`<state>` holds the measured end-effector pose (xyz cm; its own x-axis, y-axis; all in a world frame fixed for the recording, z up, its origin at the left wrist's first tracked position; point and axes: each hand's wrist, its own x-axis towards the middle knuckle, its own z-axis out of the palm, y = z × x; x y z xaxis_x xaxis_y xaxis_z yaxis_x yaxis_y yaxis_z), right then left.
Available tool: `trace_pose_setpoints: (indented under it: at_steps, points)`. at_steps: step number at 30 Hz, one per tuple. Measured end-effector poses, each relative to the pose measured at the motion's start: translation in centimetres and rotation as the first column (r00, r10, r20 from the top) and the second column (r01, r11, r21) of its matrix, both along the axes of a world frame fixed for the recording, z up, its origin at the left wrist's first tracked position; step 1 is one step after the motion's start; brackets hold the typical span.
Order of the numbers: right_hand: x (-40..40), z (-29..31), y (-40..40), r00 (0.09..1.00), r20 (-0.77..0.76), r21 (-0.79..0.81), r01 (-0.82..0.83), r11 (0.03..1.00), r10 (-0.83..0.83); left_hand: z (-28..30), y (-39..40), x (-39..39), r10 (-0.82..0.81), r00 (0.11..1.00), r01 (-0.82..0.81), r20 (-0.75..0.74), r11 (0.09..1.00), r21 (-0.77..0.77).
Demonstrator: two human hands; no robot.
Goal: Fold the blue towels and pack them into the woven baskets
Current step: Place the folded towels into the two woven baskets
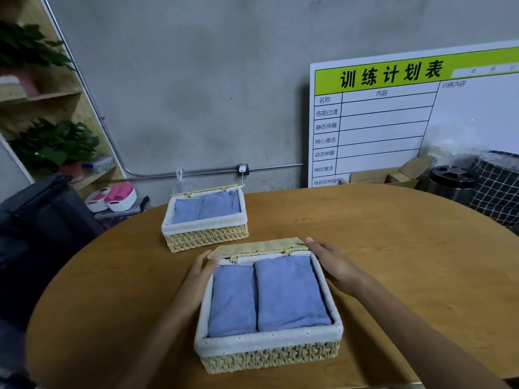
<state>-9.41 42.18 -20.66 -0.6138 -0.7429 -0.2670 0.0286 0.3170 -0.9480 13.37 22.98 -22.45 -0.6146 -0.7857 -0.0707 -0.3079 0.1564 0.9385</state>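
**Near basket packed, lid hanging off the far edge**

The near straw-woven, white-lined basket (268, 352) holds two folded blue towels (269, 296) side by side. Its woven lid (257, 247) lies beyond them. Left hand (200, 272) and right hand (332, 265) flank it, fingers straight, touching the lid's corners, roughly equally near.

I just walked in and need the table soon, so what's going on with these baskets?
A person is packing folded blue towels into woven baskets on a round wooden table. The far basket holds two towels. The near basket also holds two, side by side. The left hand and right hand rest on its far corners by the hinged lid, which stands open. No loose towels are in view.
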Motion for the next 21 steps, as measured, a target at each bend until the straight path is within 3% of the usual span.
trace_pose_setpoints:
  at_steps: [3,13,21]
  points:
    - [-1.2,-0.9,0.2,0.994,-0.011,-0.007,0.110,0.994,-0.110,-0.5,1.2,-1.7,-0.002,0.994,0.003,-0.110,1.000,0.014]
    - [-7.3,-0.8,2.9,0.948,-0.075,0.039,0.312,0.949,-0.308,-0.7,2.8,-9.9,-0.111,0.975,0.109,-0.192,0.994,-0.017]
    - [-11.1,0.6,0.2,0.956,-0.084,-0.039,0.280,0.959,-0.282,-0.1,-0.2,-14.9,-0.077,0.974,0.071,-0.215,0.997,-0.036]
